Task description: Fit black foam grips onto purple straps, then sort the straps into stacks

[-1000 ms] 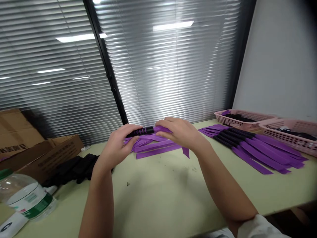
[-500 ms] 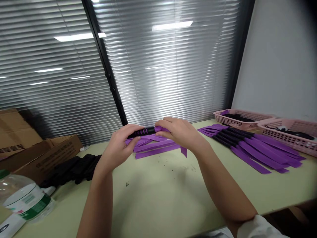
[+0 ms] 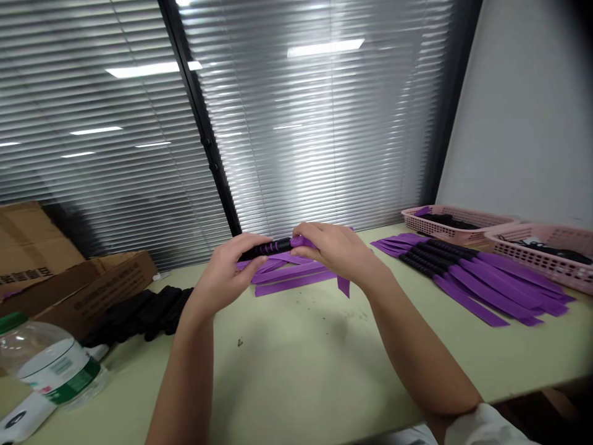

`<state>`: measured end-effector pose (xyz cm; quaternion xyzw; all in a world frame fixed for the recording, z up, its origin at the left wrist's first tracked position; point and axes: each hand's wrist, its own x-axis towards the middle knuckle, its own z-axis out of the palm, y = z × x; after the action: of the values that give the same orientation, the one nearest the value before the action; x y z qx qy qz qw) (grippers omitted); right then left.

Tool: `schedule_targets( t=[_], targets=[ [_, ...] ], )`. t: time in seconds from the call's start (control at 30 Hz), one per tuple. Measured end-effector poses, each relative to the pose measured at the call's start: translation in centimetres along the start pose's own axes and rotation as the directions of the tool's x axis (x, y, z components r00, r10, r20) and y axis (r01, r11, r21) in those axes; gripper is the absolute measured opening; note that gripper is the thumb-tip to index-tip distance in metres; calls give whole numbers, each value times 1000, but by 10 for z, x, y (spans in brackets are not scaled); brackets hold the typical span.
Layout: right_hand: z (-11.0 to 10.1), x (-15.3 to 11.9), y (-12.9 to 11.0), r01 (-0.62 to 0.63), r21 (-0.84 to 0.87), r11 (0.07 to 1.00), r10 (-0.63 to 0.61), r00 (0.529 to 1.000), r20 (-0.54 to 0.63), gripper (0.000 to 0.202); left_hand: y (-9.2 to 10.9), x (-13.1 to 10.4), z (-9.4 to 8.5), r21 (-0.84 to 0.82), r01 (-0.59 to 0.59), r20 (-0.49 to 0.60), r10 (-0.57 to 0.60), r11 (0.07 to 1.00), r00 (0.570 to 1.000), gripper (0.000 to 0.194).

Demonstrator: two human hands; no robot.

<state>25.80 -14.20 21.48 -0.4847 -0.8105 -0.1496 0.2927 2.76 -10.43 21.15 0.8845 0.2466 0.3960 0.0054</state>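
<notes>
A black grip with purple slots (image 3: 273,247) is held level above the table by both hands. My left hand (image 3: 231,269) is closed round its black left part, thumb below and fingers on top. At its right end, my right hand (image 3: 331,248) pinches the purple part (image 3: 300,241); the palm side is hidden. Purple strips (image 3: 296,278) lie on the table just behind and below the hands, and a short purple end hangs under my right hand.
Purple strips with black grips (image 3: 482,278) lie at right, before two pink baskets (image 3: 458,233). Left are an open cardboard box (image 3: 115,284), black pieces (image 3: 143,312), a plastic bottle (image 3: 60,364) and a white object (image 3: 28,417). Blinds (image 3: 301,123) stand behind the table (image 3: 287,383).
The view has shifted slightly, moving the surroundings a little to the right. Both hands keep their hold on the black grip, with the right fingers slightly shifted on the purple part.
</notes>
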Motion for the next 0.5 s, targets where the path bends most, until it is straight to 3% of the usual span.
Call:
schedule_targets(
  t=[0.3,0.5],
  targets=[
    [-8,-3,4,-9,101,995,11,1000,-18,49,1,-3,-11,11,26,-2,-26,1000,1000,31],
    [-7,-2,7,5,23,1000,-5,1000,-3,52,2,-4,-12,39,13,-37,-12,999,999,30]
  ],
)
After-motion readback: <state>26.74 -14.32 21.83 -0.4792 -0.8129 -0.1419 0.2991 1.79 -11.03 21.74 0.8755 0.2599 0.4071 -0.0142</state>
